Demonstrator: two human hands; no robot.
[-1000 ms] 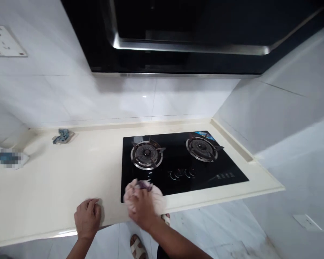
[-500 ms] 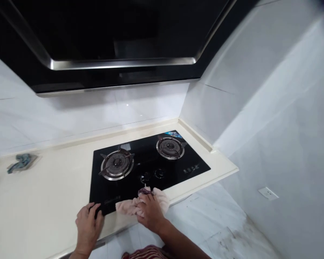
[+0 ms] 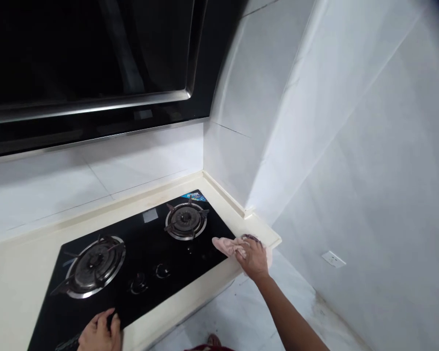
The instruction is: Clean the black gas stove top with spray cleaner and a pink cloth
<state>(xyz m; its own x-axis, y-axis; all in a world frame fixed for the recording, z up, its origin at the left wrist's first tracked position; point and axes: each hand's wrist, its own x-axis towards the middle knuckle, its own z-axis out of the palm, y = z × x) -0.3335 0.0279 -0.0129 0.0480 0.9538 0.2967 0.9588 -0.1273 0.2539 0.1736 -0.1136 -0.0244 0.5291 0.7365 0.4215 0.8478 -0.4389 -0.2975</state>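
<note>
My right hand [image 3: 254,259] presses a crumpled pale pink cloth [image 3: 227,245] onto the cream counter by the right front corner of the black glass gas stove [image 3: 146,243]. One end of the cloth lies over the stove's edge, and a dark purple patch shows beyond my fingers. Low in the view, my left hand [image 3: 101,332] rests at the stove's front edge, fingers loosely bent and apart, holding nothing. The stove has a left burner [image 3: 95,267], a right burner [image 3: 186,220] and two control knobs, the left knob [image 3: 138,283] and the right knob [image 3: 162,271].
A black range hood [image 3: 95,63] overhangs the stove from above. The cream counter [image 3: 18,273] has a raised lip along the tiled wall [image 3: 161,156] and ends in a corner at right. A wall socket [image 3: 334,259] sits low on the right wall.
My right hand has carried the cloth rightward along the front edge to the counter's right end. The view has turned right. My left hand remains at the stove's front edge.
</note>
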